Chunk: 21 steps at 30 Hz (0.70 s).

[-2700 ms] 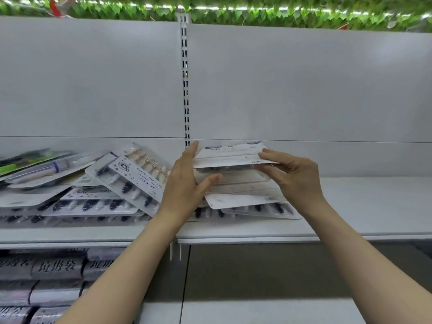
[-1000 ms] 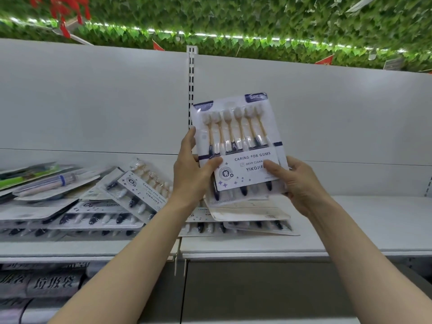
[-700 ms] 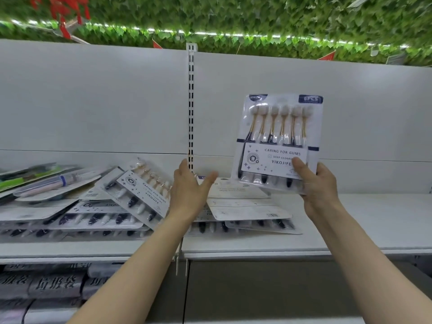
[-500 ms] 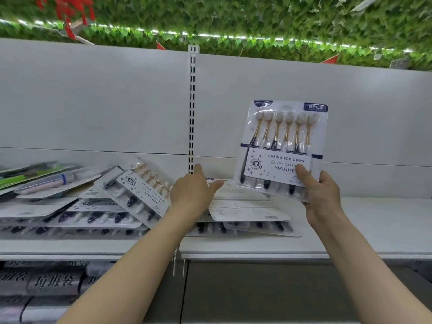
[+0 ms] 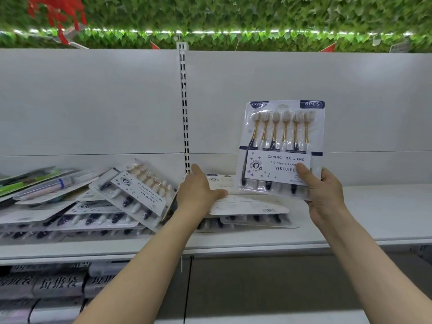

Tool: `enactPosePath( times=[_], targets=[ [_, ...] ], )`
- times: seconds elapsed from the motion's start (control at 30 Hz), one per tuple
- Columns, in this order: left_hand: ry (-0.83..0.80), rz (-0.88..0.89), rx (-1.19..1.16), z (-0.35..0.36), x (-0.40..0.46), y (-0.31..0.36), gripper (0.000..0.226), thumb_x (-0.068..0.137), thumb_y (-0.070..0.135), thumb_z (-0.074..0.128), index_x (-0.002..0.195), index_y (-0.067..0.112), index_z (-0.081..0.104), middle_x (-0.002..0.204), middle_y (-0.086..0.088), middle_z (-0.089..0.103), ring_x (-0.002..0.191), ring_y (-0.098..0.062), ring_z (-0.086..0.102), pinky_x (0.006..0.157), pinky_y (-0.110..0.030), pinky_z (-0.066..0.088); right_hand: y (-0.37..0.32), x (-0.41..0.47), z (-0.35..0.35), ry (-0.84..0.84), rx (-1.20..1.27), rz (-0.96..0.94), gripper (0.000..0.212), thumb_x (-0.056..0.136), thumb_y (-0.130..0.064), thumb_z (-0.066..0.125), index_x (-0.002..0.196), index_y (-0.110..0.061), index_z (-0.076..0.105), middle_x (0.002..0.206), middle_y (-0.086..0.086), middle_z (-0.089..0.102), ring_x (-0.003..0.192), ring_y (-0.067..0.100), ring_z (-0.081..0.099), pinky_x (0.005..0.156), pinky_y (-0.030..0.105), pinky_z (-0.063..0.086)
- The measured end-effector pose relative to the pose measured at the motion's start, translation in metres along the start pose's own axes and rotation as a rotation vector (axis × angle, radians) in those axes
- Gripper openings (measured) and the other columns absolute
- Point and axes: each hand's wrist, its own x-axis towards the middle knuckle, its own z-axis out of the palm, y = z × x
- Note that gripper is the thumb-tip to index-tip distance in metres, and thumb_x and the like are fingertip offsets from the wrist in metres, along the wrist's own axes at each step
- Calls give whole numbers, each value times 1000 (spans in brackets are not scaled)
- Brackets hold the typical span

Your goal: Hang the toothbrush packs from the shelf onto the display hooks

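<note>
My right hand (image 5: 323, 190) grips the bottom right corner of a six-piece toothbrush pack (image 5: 281, 141), held upright in front of the white back panel. My left hand (image 5: 198, 192) lies on the top pack of a face-down stack (image 5: 247, 203) on the white shelf (image 5: 374, 218), thumb along the pack's near edge. A second heap of toothbrush packs (image 5: 131, 195) lies to the left, one of them tilted face up. No display hooks are in view.
A slotted upright rail (image 5: 184, 106) splits the back panel in the middle. Green and blue packs (image 5: 35, 181) lie at the far left of the shelf. Dark wrapped goods (image 5: 46, 284) fill the lower shelf at left. Leafy decoration (image 5: 233, 17) runs overhead.
Both hands lifted one pack off the stack. My right hand then carried it up and to the right alone, while my left hand let go and dropped back onto the stack.
</note>
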Motion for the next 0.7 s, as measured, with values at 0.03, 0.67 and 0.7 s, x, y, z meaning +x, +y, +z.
enactPosePath(
  times=[0.03,0.67,0.7],
  targets=[
    [-5,-11,12,2,0,-2,89,73,59,78,133,7,36,123,-10,58,112,-32,57,78,-34,45,0,-1,-2,3,0,1,32,85,-23,78,113,-9,67,111,10,75,105,29,71,86,40,57],
    [-170,-118,-671,-3,-9,18,27,78,14,82,103,9,74,101,-5,76,89,-23,73,87,-42,59,-23,-9,-44,41,37,32,37,84,-23,77,117,-10,66,112,7,75,106,27,71,83,38,57],
    [-177,-127,-705,-4,-10,18,32,78,10,82,108,8,72,104,-6,75,91,-23,72,89,-40,58,-23,-10,-47,36,45,35,30,85,-23,76,112,-13,66,113,8,75,106,26,71,83,38,57]
  ],
)
